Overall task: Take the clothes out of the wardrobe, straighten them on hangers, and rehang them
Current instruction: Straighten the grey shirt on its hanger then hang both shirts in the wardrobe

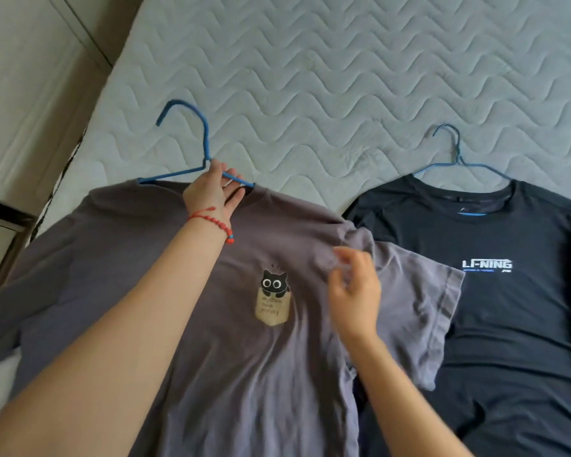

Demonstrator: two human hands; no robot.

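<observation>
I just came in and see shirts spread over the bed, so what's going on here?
A person is putting T-shirts on hangers. The left hand holds the blue hanger at the collar of the grey cat-print T-shirt lying on the mattress. The right hand, blurred, is at its shoulder and sleeve. Beside it, a black T-shirt lies flat on its own hanger.

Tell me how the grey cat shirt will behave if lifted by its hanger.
The grey cat shirt looks thin and creased, so it will probably hang limp. Its right sleeve is folded over and may stay bunched. The blue hanger looks like thin wire, so may tilt.
</observation>
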